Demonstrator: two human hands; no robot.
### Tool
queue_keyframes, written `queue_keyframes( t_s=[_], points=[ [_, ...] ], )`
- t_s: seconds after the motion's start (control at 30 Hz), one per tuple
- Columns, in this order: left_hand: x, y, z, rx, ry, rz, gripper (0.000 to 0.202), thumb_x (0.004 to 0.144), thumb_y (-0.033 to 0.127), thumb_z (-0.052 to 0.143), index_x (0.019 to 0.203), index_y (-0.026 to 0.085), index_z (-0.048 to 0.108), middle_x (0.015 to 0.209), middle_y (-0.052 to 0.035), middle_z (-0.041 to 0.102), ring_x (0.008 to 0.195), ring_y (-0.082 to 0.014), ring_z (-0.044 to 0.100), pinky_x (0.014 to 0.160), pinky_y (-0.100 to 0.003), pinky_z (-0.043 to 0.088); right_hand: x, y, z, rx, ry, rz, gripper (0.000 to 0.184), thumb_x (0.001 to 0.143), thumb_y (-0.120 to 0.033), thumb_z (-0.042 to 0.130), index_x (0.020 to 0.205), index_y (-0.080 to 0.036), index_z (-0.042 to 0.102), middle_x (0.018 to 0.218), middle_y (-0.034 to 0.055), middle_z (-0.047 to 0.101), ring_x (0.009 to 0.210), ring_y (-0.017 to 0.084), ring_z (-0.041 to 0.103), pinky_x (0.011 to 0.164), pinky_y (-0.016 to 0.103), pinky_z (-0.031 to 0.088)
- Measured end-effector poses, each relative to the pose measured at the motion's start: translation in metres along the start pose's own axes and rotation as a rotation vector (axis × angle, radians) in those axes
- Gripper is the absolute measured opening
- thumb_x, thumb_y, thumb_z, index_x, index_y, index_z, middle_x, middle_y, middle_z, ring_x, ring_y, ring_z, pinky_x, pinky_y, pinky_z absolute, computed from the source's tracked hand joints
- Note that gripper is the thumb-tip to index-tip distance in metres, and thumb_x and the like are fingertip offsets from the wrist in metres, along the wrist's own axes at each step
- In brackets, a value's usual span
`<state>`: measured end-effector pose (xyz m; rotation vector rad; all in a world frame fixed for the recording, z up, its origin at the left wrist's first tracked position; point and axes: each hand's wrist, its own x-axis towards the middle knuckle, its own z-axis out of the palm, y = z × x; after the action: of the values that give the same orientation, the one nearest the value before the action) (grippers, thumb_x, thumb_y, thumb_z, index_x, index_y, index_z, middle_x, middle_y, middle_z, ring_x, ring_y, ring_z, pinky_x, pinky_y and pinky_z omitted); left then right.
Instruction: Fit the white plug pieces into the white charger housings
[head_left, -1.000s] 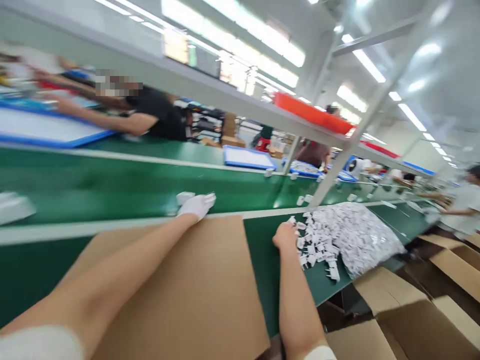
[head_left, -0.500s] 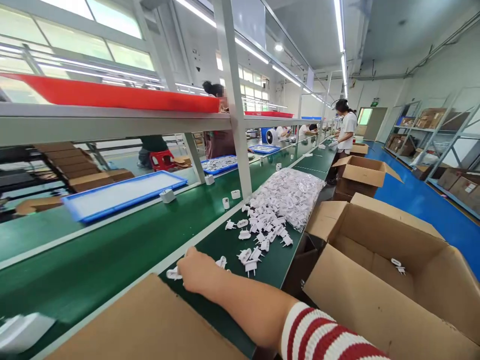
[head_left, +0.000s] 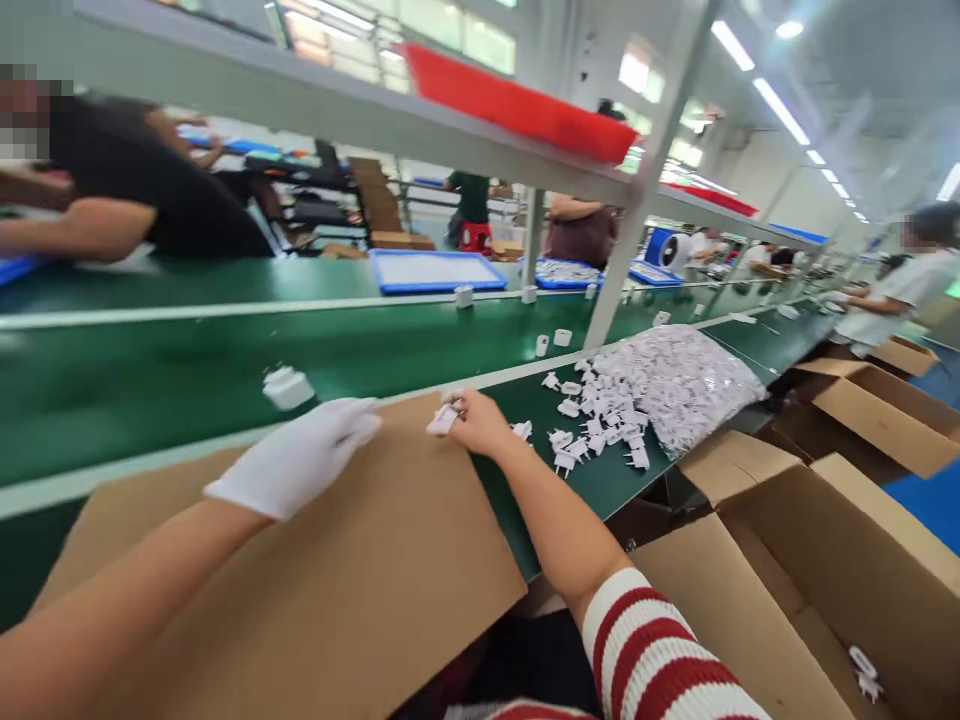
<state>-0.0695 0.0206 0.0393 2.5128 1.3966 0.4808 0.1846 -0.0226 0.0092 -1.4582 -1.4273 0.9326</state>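
My left hand (head_left: 300,455), in a white glove, hangs just above a flat cardboard sheet (head_left: 315,560) with its fingers together and pointing right, and nothing shows in it. My bare right hand (head_left: 474,420) is at the sheet's far right corner, pinched on a small white plug part (head_left: 442,419). Loose white plug parts (head_left: 592,425) lie scattered on the green bench just right of that hand, beside a clear bag of the same parts (head_left: 675,380).
A white part (head_left: 288,387) rides the green conveyor belt (head_left: 150,380) beyond the sheet. Open cardboard boxes (head_left: 810,580) stand at my right. A shelf post (head_left: 637,200) rises from the bench. Other people work across the belt and far right; blue trays (head_left: 435,270) lie opposite.
My view swung back left. My right hand came from the scattered parts to the cardboard sheet's corner with a white part in it. My gloved left hand is in view again.
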Motion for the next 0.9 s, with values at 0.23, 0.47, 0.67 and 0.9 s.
queue_keyframes(
  t_s=[0.23, 0.47, 0.67, 0.9],
  points=[
    [-0.027, 0.021, 0.062, -0.167, 0.038, -0.039, 0.047, 0.099, 0.051, 0.05, 0.13, 0.026, 0.075, 0.109, -0.0094, 0.079, 0.114, -0.0319, 0.069, 0.104, -0.039, 0.052, -0.004, -0.004, 0.006, 0.194, -0.202, 0.06, 0.045, 0.078, -0.02, 0.078, 0.123, -0.02, 0.077, 0.092, -0.0009, 0.079, 0.089, 0.016, 0.075, 0.095, 0.034, 0.062],
    [-0.029, 0.028, 0.061, -0.434, 0.004, -0.322, 0.044, 0.089, 0.053, 0.068, 0.126, 0.031, 0.078, 0.106, 0.0, 0.08, 0.096, -0.0233, 0.073, 0.092, -0.03, 0.054, -0.014, -0.012, 0.019, -0.048, -0.076, -0.091, 0.031, 0.087, -0.031, 0.073, 0.117, -0.022, 0.077, 0.105, 0.0047, 0.078, 0.093, 0.018, 0.071, 0.088, 0.031, 0.059],
    [-0.027, 0.025, 0.062, -0.476, -0.001, -0.331, 0.039, 0.085, 0.052, 0.071, 0.114, 0.026, 0.078, 0.102, -0.0005, 0.081, 0.094, -0.024, 0.073, 0.094, -0.031, 0.055, -0.025, -0.02, 0.03, -0.69, -0.066, -0.417, 0.033, 0.092, -0.01, 0.054, 0.112, -0.022, 0.077, 0.104, 0.0068, 0.068, 0.107, 0.023, 0.061, 0.095, 0.033, 0.05],
    [-0.027, 0.023, 0.068, -0.507, 0.021, -0.276, 0.037, 0.088, 0.054, 0.068, 0.113, 0.027, 0.077, 0.103, 0.0001, 0.08, 0.094, -0.023, 0.073, 0.093, -0.03, 0.053, -0.023, -0.029, 0.042, -0.953, -0.14, -0.416, 0.034, 0.087, 0.001, 0.05, 0.101, -0.022, 0.071, 0.101, 0.006, 0.063, 0.101, 0.022, 0.06, 0.084, 0.028, 0.045]
  ],
)
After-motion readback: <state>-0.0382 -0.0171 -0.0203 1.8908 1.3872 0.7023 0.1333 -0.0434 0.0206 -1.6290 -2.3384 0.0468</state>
